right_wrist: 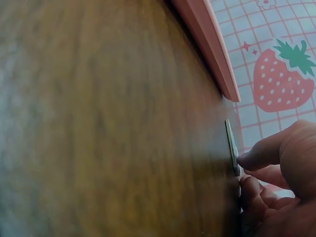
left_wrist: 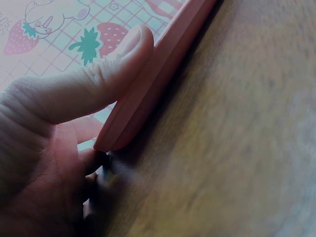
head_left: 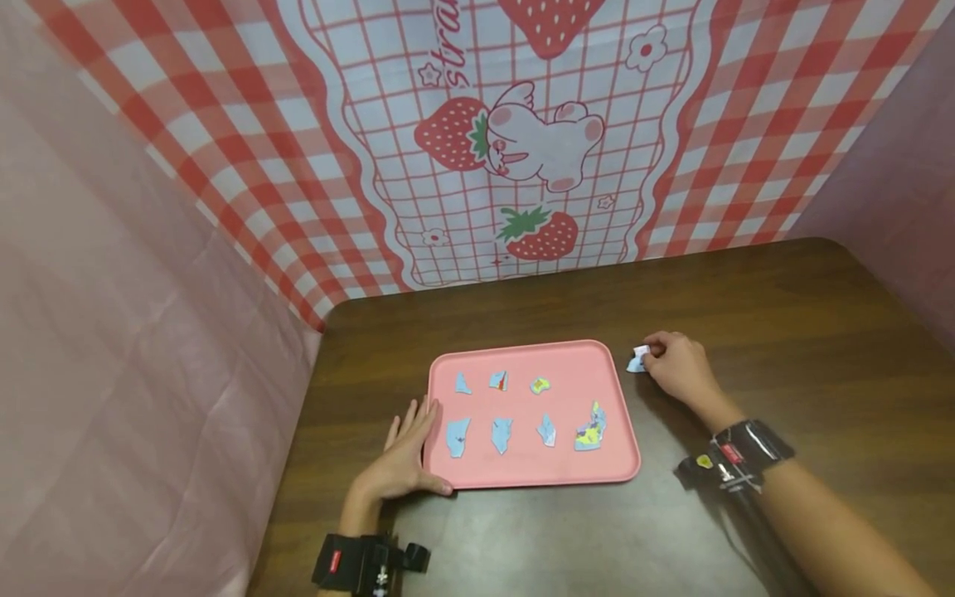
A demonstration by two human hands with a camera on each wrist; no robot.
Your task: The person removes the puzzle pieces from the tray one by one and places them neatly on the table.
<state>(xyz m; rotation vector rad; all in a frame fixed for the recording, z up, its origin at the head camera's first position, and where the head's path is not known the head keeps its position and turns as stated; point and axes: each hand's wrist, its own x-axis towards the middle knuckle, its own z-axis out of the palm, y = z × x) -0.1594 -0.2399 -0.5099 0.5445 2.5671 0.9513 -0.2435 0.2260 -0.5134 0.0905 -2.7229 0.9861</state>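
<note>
A pink tray (head_left: 533, 471) lies on the table with several thin, irregular light-blue pieces in two rows. Some carry yellow patches, like the large piece (head_left: 591, 434) at the front right; a small piece (head_left: 499, 381) in the back row has a red mark. My left hand (head_left: 403, 454) rests at the tray's front left corner, fingers spread along the side and thumb (left_wrist: 116, 61) against the front rim. Right of the tray, my right hand (head_left: 681, 366) pinches a flat light-blue and white piece (head_left: 637, 360) at the tabletop. Its thin edge (right_wrist: 230, 143) shows beside the thumb in the right wrist view.
The brown wooden table (head_left: 746, 307) reaches back to a strawberry-patterned cloth (head_left: 548, 157). Pale pink cloth (head_left: 149, 332) hangs at the left and right sides. Each wrist wears a black strap with a small camera.
</note>
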